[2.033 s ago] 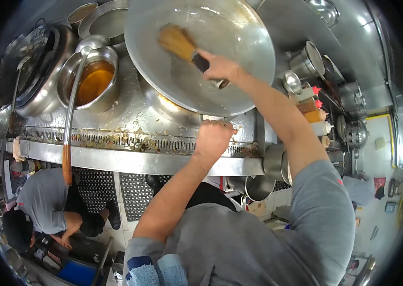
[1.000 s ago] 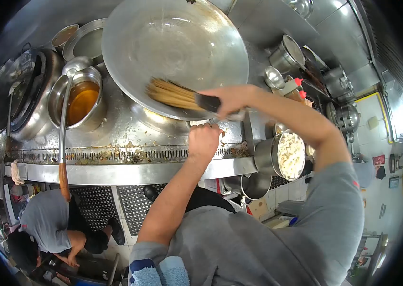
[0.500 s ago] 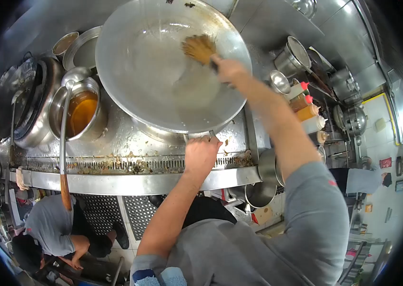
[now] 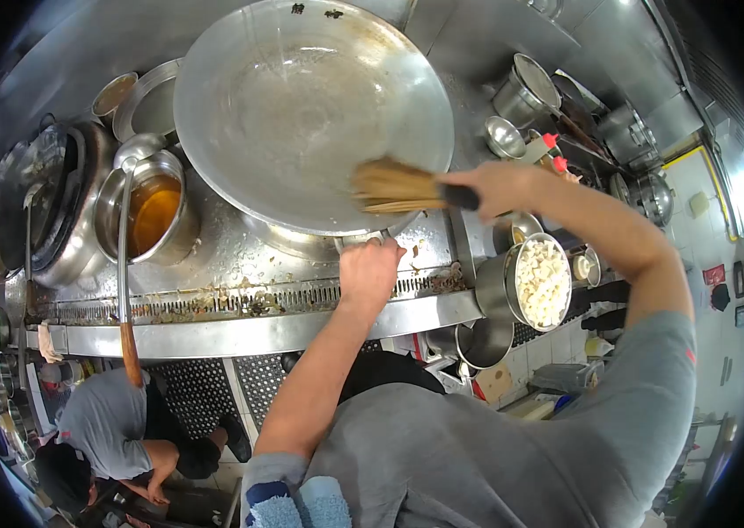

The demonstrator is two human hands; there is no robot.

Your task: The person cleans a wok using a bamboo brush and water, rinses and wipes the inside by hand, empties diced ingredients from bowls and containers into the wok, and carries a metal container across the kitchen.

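Brush (image 4: 416,188) crosswise, bristles (image 4: 385,187) leftward, right fingers (image 4: 480,180) wrapped round grip (image 4: 460,196) (left fingers (image 4: 372,254) round wok handle (image 4: 353,239)).

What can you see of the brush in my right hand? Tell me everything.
The brush is a thick bundle of stiff, tan-brown bristles that look like split bamboo, gathered into a dark, band-like grip. Your right hand closes around that grip. The brush lies nearly level across the picture, bristles pointing left, over the wok's near right side. Whether the bristles touch the metal is unclear.
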